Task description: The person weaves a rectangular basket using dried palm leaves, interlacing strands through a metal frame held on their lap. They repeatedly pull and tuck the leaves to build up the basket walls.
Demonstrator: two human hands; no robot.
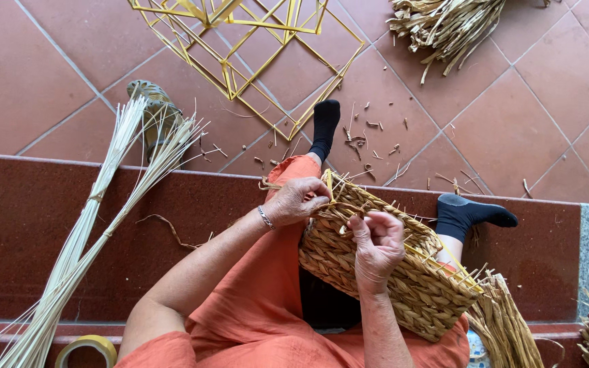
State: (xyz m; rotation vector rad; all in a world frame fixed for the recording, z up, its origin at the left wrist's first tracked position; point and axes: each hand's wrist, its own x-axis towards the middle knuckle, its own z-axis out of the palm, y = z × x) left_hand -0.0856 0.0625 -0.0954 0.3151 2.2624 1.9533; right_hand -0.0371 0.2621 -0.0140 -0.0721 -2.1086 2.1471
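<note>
Basket: a rectangular woven basket of tan plaited straw over a yellow wire frame (383,266) is laid on the lap, across orange trousers, tilted with its open rim turned up and away from the body.
Left hand: the left hand (299,200), a silver bracelet at its wrist, is closed over the far corner of the basket rim; the rim and loose strand ends are gripped there.
Right hand: the right hand (378,242) is curled at the middle of the rim; a thin straw strand is pinched between thumb and fingers, just beside the left hand.
Loose ends: short straw ends are seen sticking up along the rim and at the basket's near right corner.
Seat: a dark red stone step (28,225) is sat upon; black-socked feet (475,212) are rested on the terracotta tiled floor (533,129) beyond it.
Left of the body: a long bundle of pale reeds (97,204) is laid slantwise across the step, over a sandal on the floor; a yellow tape roll (86,349) is lying near its lower end.
Floor ahead: bare yellow wire frames (253,48) are set well apart from the basket, with a heap of dried straw (444,27) to their right and straw scraps strewn between.
Right edge: more straw bundles (512,327) are lying just beside the basket.
</note>
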